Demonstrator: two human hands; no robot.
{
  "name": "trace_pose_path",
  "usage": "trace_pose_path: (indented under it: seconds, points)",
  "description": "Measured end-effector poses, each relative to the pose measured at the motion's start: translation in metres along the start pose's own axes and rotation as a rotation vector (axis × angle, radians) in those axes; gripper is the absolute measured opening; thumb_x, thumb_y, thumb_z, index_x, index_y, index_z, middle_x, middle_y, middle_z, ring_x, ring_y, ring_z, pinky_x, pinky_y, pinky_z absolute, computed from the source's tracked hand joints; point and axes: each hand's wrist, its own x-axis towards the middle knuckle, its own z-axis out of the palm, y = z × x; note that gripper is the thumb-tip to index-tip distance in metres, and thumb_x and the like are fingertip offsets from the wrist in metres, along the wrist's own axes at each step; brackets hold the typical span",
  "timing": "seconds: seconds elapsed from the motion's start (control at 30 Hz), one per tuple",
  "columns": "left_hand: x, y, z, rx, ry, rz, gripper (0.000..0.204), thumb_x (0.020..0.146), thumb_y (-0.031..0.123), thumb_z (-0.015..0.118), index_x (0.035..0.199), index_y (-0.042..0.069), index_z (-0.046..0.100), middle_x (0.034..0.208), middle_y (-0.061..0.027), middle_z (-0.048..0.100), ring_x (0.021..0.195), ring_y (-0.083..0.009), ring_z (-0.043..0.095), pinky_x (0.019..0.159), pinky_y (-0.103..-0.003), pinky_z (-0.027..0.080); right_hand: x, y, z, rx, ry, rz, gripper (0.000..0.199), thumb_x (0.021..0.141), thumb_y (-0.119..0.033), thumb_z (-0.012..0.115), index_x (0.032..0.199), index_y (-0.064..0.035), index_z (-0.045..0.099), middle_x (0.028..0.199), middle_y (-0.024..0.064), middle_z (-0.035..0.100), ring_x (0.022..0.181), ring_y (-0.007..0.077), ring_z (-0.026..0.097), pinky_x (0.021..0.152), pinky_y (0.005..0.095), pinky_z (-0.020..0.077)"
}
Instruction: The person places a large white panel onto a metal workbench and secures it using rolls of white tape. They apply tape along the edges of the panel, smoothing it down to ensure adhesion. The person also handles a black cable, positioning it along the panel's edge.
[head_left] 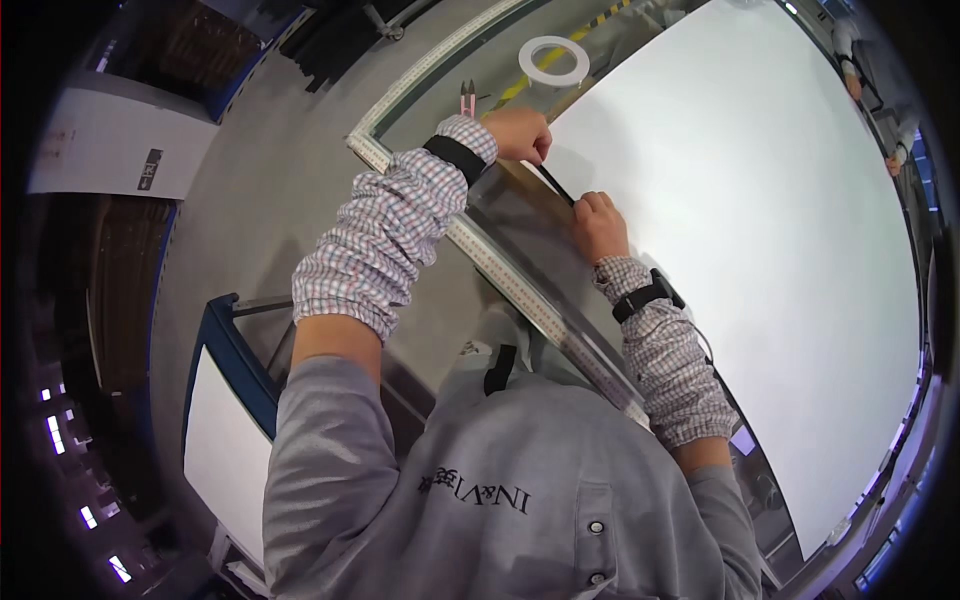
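Note:
A thin black strip [556, 185] runs along the near-left edge of a large white panel [760, 220]. My left hand [520, 135] is closed in a pinch at the strip's far end, with the wrist bent over the panel's corner. Lower and to the right, my right hand [600, 228] has its fingers closed on the strip's other end and rests against the panel's edge. The fingertips of both hands are partly hidden. Beyond my left hand, a white ring-shaped roll of tape [527, 62] lies near the panel's edge. Pink-handled snips [468, 98] lie just past my left wrist.
A table frame edged with ruler tape [520, 290] passes between me and the panel. At the far right, another person's hands [893, 165] touch the panel's far edge. A blue-edged white panel [228, 430] stands at my left. Yellow-black striped tape [515, 90] shows beyond the frame.

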Motion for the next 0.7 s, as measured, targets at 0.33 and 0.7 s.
trace_pose_path:
  seconds: [0.33, 0.7]
  points:
    - [0.019, -0.031, 0.007, -0.031, -0.051, 0.085, 0.013, 0.07, 0.015, 0.067, 0.079, 0.004, 0.066, 0.069, -0.0087, 0.064, 0.064, -0.0207, 0.062, 0.06, -0.032, 0.046, 0.017, -0.017, 0.002, 0.02, 0.056, 0.144, 0.008, 0.066, -0.002, 0.057, 0.073, -0.0038, 0.054, 0.08, 0.0092, 0.053, 0.078, 0.0271, 0.053, 0.065, 0.0368, 0.0475]
    - [0.022, -0.066, 0.014, -0.275, -0.015, 0.25, 0.01, 0.068, 0.011, 0.064, 0.074, 0.003, 0.067, 0.069, -0.0118, 0.065, 0.064, -0.0221, 0.063, 0.061, -0.031, 0.049, 0.01, -0.047, -0.007, 0.019, 0.179, 0.363, 0.025, 0.063, 0.01, 0.056, 0.085, -0.002, 0.061, 0.091, 0.0081, 0.058, 0.085, 0.0268, 0.055, 0.072, 0.035, 0.0483]
